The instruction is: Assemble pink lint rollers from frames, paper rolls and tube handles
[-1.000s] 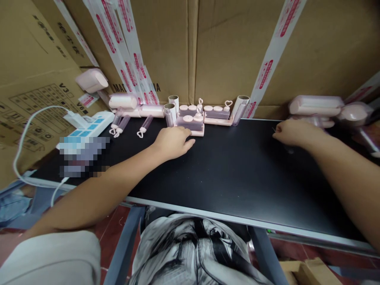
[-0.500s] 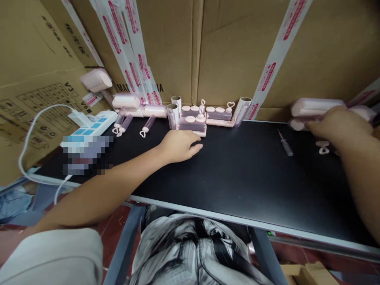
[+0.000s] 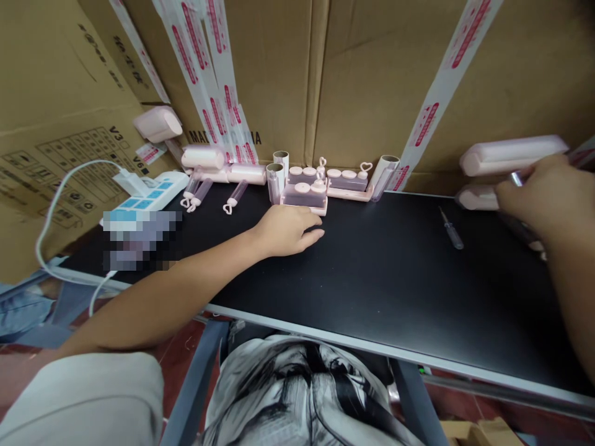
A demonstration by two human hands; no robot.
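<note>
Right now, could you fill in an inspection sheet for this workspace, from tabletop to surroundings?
Surface: black tabletop, pale front edge.
Job's things: pink tray beside the left hand; pink roller by the right hand.
Clutter: screwdriver lying right of centre; power strip at left, a pixelated item before it.
Hands: left open, palm down, contact with the tray unclear; right among pink parts, its grip hidden.
Cables: white cable looping from the power strip to the table's left edge.
Surroundings: taped cardboard behind.
</note>
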